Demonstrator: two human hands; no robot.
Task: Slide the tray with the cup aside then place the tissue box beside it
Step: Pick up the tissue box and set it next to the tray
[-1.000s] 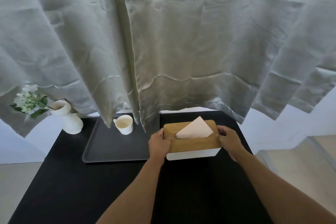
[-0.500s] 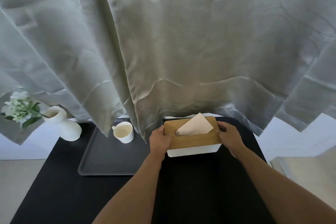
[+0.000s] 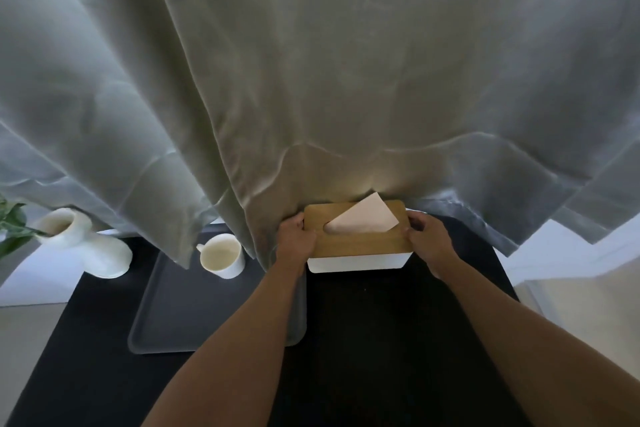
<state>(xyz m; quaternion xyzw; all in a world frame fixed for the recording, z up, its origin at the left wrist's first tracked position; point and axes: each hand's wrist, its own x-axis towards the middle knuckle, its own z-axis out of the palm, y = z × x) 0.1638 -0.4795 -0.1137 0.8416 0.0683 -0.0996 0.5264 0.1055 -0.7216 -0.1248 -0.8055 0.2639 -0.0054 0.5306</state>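
I see both hands clamped on the tissue box [image 3: 358, 242] — left hand [image 3: 295, 238] and right hand [image 3: 428, 240] at its ends — just right of the tray [image 3: 180, 315] holding the cup [image 3: 222, 255].

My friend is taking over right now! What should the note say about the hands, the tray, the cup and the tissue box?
Left hand: gripping the left end of the tissue box.
Right hand: gripping its right end.
Tray: on the black table, left of the box, with the cup at its far end.
Box: at the table's far edge by the curtain, to the right of the tray; whether it is resting or lifted is unclear.
Done: tray looks slid aside.
Left: settle the box beside the tray, then let go.
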